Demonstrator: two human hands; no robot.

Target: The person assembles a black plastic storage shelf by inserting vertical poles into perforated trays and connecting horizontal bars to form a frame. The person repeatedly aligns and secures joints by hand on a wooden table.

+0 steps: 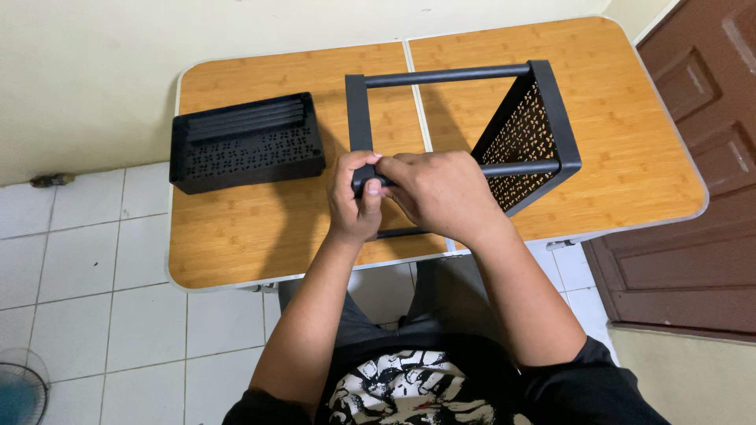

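A black rack frame (441,76) of round poles and flat end bars stands on the wooden table (260,228), with a perforated black tray (524,145) fixed upright at its right end. My left hand (353,201) grips the near left corner of the frame. My right hand (441,197) closes over the same corner, where a pole meets the end bar. A second black perforated tray (248,142) lies flat on the table's left half, apart from both hands.
The table is a folding one with a centre seam, close to a pale wall. A brown door (701,181) stands to the right. White floor tiles (79,275) lie to the left, with a fan (20,393) at the bottom left corner.
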